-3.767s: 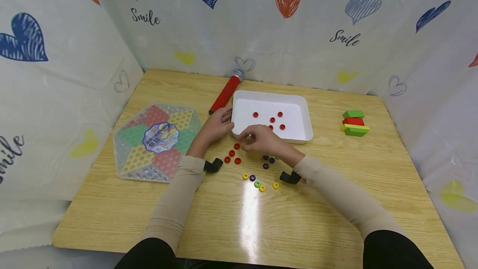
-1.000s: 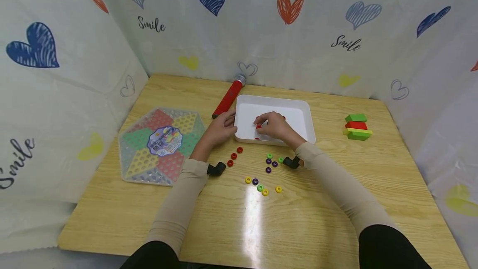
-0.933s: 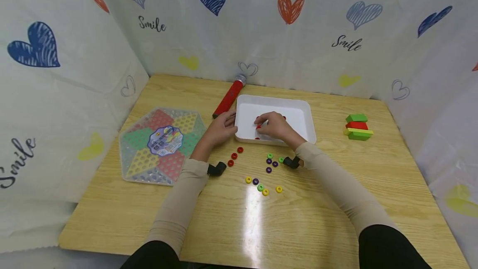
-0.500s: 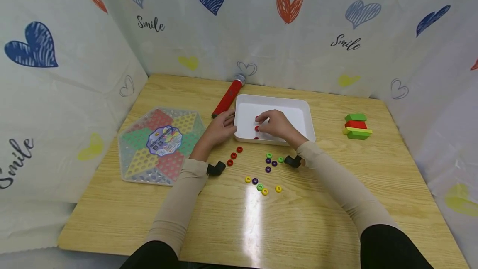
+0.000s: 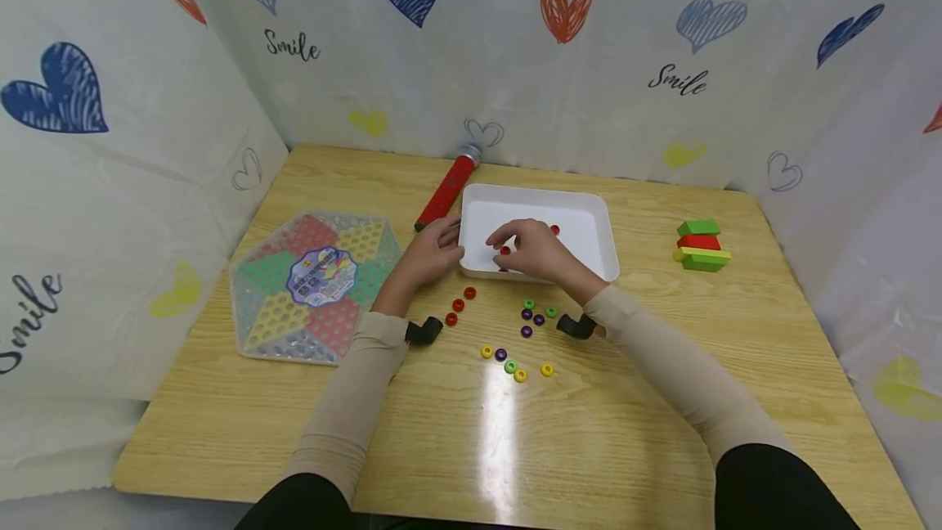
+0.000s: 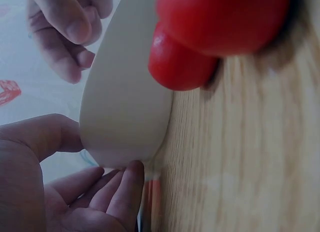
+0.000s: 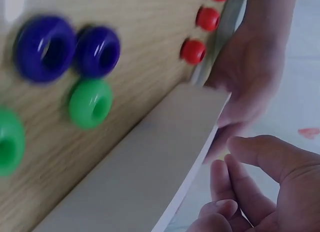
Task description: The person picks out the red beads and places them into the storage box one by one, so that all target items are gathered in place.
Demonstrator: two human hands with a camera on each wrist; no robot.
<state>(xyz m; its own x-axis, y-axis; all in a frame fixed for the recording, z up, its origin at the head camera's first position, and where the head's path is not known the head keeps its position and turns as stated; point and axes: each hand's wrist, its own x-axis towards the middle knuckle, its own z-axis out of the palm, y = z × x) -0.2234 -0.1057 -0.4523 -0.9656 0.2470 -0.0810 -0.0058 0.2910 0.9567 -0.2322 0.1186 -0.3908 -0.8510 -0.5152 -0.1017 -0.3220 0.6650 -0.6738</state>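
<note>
My left hand (image 5: 430,250) holds the left end of a white tray (image 5: 599,223), its thumb at the rim and its fingers against the outer wall. Over the tray, my right hand (image 5: 536,250) has thumb and forefinger apart. Between them, from above, shows a red bead (image 5: 504,251) on the tray floor; the right wrist view shows nothing in these fingers (image 7: 240,184). Another red bead (image 5: 555,230) lies beyond the hand, and one near the front wall is partly hidden. Three more red beads (image 5: 459,305) are on the table, left of the tray's front.
Purple beads (image 5: 526,332), green beads (image 5: 551,312) and yellow beads (image 5: 547,370) lie scattered in front of the tray. A red microphone (image 5: 445,193) is behind my left hand. At left lies a hexagonal game board (image 5: 280,334) in clear wrapping; stacked blocks (image 5: 699,244) stand at right.
Since the earliest frame, one red bead has gone from the table and my right hand has moved from the tray's front edge to inside it. Lately its thumb and forefinger have parted; the left stays put.
</note>
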